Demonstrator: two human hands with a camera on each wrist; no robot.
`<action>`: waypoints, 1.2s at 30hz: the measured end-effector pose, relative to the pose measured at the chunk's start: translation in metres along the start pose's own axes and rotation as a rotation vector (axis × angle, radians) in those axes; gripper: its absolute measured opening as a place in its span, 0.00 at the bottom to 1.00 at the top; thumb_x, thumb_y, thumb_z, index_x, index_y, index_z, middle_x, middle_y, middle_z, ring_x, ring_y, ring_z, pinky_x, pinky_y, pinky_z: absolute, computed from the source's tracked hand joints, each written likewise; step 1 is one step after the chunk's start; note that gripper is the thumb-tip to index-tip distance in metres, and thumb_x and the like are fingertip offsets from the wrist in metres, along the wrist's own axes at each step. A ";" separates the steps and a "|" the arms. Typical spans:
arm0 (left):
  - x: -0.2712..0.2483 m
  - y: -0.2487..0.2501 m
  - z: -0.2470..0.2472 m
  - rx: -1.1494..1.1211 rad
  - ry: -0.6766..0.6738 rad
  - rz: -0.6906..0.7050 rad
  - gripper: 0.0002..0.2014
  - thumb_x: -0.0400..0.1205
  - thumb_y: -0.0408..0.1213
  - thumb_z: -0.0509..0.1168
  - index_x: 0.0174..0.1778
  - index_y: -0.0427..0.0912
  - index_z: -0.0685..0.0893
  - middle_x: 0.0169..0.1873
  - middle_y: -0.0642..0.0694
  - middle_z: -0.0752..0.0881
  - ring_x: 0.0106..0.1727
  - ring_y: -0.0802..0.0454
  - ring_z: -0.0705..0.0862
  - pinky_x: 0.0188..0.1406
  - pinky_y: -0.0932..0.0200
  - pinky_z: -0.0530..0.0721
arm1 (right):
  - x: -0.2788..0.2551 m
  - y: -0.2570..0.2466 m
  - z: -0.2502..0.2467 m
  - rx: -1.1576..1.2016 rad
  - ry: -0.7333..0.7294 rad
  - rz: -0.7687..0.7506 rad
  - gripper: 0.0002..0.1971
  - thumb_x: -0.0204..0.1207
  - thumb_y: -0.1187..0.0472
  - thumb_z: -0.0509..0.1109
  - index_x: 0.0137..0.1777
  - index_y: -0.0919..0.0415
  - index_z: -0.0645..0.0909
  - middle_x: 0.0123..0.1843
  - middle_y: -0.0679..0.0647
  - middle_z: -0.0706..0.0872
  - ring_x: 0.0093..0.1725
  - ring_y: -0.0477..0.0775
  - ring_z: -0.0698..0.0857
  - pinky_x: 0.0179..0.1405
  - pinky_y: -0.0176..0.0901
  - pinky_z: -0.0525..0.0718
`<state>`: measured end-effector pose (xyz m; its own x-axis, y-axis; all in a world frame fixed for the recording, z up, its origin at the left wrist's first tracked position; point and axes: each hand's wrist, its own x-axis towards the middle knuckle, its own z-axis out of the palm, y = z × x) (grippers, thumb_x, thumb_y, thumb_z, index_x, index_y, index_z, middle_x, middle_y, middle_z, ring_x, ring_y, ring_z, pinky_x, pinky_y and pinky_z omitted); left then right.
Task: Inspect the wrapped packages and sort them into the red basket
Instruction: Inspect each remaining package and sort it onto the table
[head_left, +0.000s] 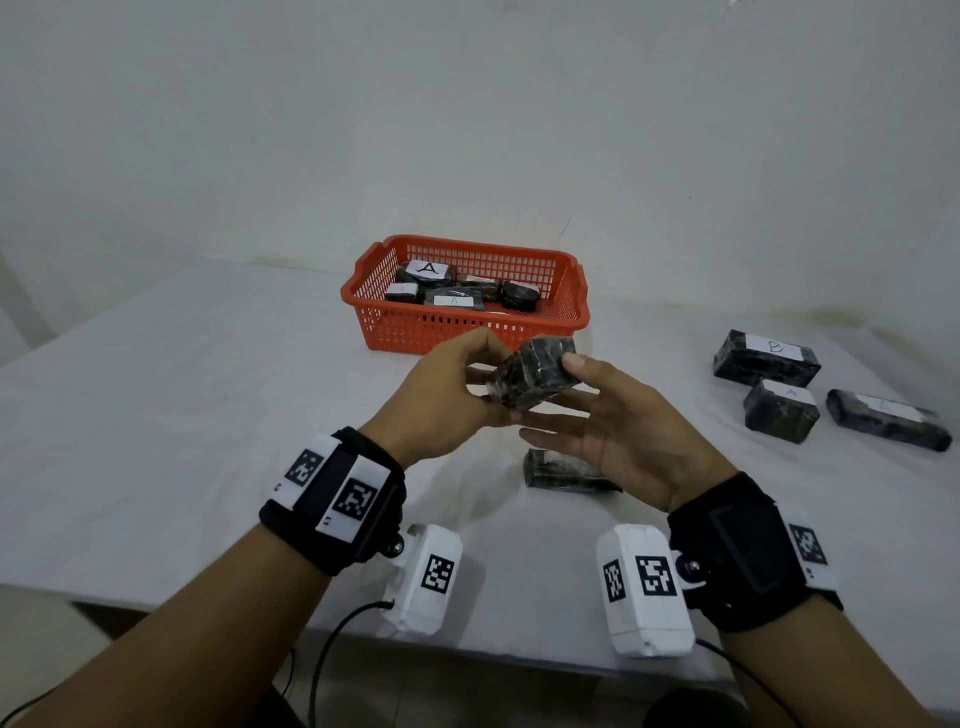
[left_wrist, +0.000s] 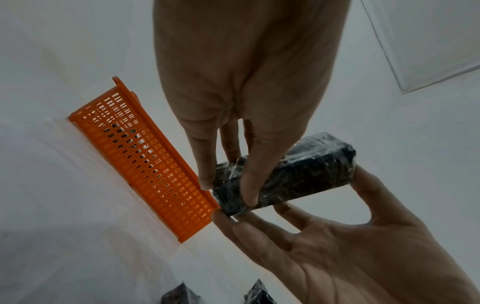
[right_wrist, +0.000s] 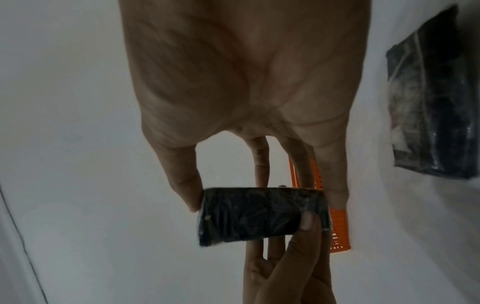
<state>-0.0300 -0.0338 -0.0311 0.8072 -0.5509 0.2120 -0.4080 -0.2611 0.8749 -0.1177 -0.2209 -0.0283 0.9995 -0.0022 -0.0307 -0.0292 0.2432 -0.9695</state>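
A dark plastic-wrapped package (head_left: 532, 373) is held in the air between both hands, just in front of the red basket (head_left: 570, 312). My left hand (head_left: 470, 387) pinches its near end between thumb and fingers. My right hand (head_left: 566, 384) holds the far end with the thumb on top and the fingers stretched beneath. In the left wrist view the package (left_wrist: 298, 170) shows no label on the side that faces the camera. In the right wrist view the package (right_wrist: 259, 214) lies across the fingertips. The basket holds several wrapped packages, some with white "A" labels.
Three more wrapped packages lie at the right of the white table: one labelled "B" (head_left: 766, 358), a small one (head_left: 781, 411) and a long one (head_left: 891, 420). Another package (head_left: 561, 470) lies on the table under my right hand. A white wall stands behind.
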 end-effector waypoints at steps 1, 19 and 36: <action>-0.001 0.001 0.000 -0.013 -0.006 -0.014 0.20 0.74 0.29 0.83 0.56 0.48 0.84 0.60 0.56 0.89 0.68 0.52 0.86 0.59 0.58 0.88 | 0.001 0.001 0.000 -0.015 0.008 -0.031 0.18 0.81 0.51 0.71 0.66 0.59 0.88 0.67 0.66 0.91 0.71 0.69 0.88 0.74 0.61 0.86; 0.000 0.009 -0.002 -0.286 -0.157 -0.070 0.26 0.78 0.53 0.75 0.70 0.45 0.88 0.64 0.47 0.92 0.68 0.53 0.89 0.76 0.44 0.82 | 0.013 0.003 -0.006 -0.201 0.105 -0.136 0.21 0.82 0.56 0.73 0.71 0.67 0.85 0.67 0.66 0.91 0.69 0.64 0.90 0.77 0.56 0.84; -0.006 0.011 0.000 -0.259 -0.133 -0.043 0.22 0.76 0.49 0.76 0.65 0.46 0.90 0.61 0.44 0.92 0.67 0.46 0.88 0.78 0.39 0.80 | 0.011 0.005 -0.013 -0.225 0.039 -0.141 0.28 0.72 0.53 0.78 0.72 0.64 0.85 0.67 0.65 0.91 0.66 0.61 0.92 0.75 0.53 0.85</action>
<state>-0.0386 -0.0333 -0.0229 0.7513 -0.6474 0.1278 -0.2381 -0.0854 0.9675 -0.1066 -0.2326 -0.0368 0.9929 -0.0593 0.1030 0.1041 0.0165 -0.9944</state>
